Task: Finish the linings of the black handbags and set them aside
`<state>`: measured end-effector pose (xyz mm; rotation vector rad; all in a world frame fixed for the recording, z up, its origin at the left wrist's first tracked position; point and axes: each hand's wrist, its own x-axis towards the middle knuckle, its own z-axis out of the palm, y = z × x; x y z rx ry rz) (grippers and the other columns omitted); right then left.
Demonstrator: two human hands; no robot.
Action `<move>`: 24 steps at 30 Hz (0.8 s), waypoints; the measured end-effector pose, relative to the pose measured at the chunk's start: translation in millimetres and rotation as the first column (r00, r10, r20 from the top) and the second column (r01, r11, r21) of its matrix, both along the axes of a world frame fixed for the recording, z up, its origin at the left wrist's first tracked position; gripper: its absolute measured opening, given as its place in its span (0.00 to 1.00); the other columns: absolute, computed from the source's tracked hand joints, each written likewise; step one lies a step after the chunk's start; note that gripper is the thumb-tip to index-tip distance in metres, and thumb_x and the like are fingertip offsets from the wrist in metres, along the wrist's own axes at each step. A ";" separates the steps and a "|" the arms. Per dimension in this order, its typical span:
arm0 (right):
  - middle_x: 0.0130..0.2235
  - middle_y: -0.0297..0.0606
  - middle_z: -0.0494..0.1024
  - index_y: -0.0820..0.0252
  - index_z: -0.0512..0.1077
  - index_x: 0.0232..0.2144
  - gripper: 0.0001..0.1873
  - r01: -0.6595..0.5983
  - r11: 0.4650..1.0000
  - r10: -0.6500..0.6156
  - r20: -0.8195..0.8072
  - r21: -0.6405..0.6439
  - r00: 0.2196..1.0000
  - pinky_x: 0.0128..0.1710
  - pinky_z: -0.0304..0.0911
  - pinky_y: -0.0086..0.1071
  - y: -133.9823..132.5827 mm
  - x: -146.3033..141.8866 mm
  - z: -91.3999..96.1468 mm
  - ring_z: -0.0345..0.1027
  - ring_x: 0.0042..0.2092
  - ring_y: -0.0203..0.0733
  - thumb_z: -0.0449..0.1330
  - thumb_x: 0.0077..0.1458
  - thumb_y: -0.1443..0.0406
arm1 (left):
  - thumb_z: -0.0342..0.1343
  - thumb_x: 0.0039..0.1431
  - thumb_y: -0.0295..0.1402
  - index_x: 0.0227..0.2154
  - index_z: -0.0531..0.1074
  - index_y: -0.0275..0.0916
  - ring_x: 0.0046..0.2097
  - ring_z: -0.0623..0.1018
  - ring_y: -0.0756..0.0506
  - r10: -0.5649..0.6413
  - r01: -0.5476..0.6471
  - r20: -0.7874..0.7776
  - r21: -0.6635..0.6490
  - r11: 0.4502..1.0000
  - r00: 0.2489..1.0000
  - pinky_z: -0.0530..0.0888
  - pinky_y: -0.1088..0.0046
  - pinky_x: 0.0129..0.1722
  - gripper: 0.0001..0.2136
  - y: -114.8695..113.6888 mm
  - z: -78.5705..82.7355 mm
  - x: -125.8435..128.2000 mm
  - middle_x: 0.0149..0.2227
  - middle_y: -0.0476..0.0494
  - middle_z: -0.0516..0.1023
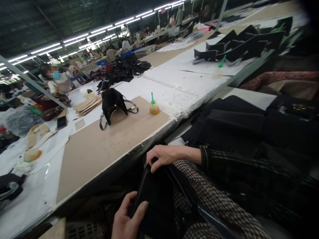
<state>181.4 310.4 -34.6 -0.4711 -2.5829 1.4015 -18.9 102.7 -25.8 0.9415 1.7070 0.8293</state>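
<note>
A black bag piece [158, 196] lies across my lap, below the table's near edge. My right hand [160, 156] is closed over its upper corner, thumb on the near side. Lower down, my left hand [131, 214] grips the left edge between thumb and fingers. From the top corner a dark strap-like strip wrapped in clear plastic [211, 219] runs down to the right over my checked clothing. Much of the piece is too dark to make out in detail.
On the table's brown board [119, 139] stand a black bag [113, 103] with plastic-wrapped straps and a green-tipped glue bottle [154, 108]. Another bottle [218, 69] stands near black panels [231, 46]. Black pieces [229, 122] are piled at my right. A masked person [59, 79] is across the table.
</note>
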 end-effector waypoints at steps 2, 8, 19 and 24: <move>0.38 0.36 0.80 0.63 0.74 0.27 0.13 0.092 0.995 -0.092 0.023 -0.025 0.996 0.39 0.62 0.26 -4.2 -1.2 -3.3 0.72 0.38 0.37 0.67 0.50 0.57 | 0.65 0.45 0.52 0.37 0.76 0.37 0.33 0.76 0.44 0.097 -0.098 0.035 0.016 0.995 0.995 0.72 0.76 0.32 0.24 -5.8 -0.5 0.1 0.30 0.45 0.79; 0.43 0.39 0.80 0.63 0.68 0.22 0.10 0.133 0.991 -0.133 -0.006 -0.002 0.991 0.43 0.62 0.28 -15.6 -5.7 2.4 0.73 0.41 0.39 0.64 0.50 0.67 | 0.65 0.46 0.51 0.38 0.76 0.37 0.33 0.75 0.46 0.259 -0.261 0.224 -0.019 0.965 0.940 0.71 0.76 0.33 0.23 -13.5 -12.6 1.7 0.29 0.46 0.78; 0.39 0.38 0.82 0.63 0.68 0.19 0.11 0.215 0.976 -0.215 0.010 -0.041 0.977 0.38 0.62 0.27 -19.4 -15.4 -7.5 0.75 0.39 0.39 0.65 0.47 0.66 | 0.69 0.44 0.44 0.30 0.75 0.36 0.33 0.71 0.49 0.267 -0.261 0.384 -0.068 0.963 0.884 0.67 0.79 0.31 0.17 -8.1 -16.8 -0.6 0.32 0.46 0.77; 0.37 0.37 0.82 0.62 0.69 0.19 0.12 0.233 0.972 -0.232 0.033 -0.039 0.972 0.37 0.63 0.26 -19.2 -17.0 -8.6 0.76 0.39 0.40 0.66 0.45 0.64 | 0.70 0.42 0.42 0.27 0.70 0.37 0.26 0.67 0.52 0.284 -0.265 0.451 -0.106 0.959 0.846 0.64 0.80 0.26 0.17 -5.4 -21.9 -2.0 0.25 0.51 0.72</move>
